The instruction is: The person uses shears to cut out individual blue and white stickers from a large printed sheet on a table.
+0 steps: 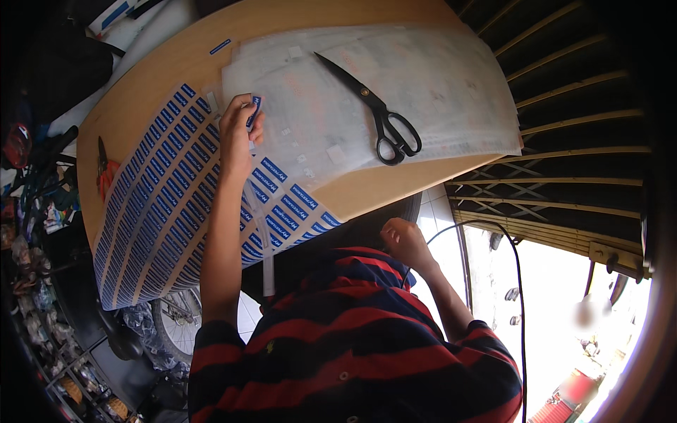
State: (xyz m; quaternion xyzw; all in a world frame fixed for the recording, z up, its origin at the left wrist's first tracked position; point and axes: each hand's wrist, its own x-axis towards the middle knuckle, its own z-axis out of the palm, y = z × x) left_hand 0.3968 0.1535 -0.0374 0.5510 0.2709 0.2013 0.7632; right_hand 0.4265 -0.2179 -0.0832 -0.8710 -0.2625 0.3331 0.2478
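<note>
My left hand (238, 134) is closed on a small blue label (254, 111) with white print, above the left edge of the translucent sheets (451, 77). Under my left forearm spreads a large clear sheet of blue labels (159, 190), draped over the table's near edge. A narrow clear strip (266, 236) hangs beside that forearm. My right hand (407, 243) is curled closed in front of my waist, beyond the table's edge; what its fingers hold, if anything, is hidden. Large black scissors (370, 106) lie slightly apart on the translucent sheets.
The wooden table (374, 194) has a rounded far edge. Orange-handled cutters (106, 173) lie at its left, and a single blue label (220, 46) lies near the back. A slatted metal gate (564, 155) stands on the right. A black cable (518, 282) loops past my right arm.
</note>
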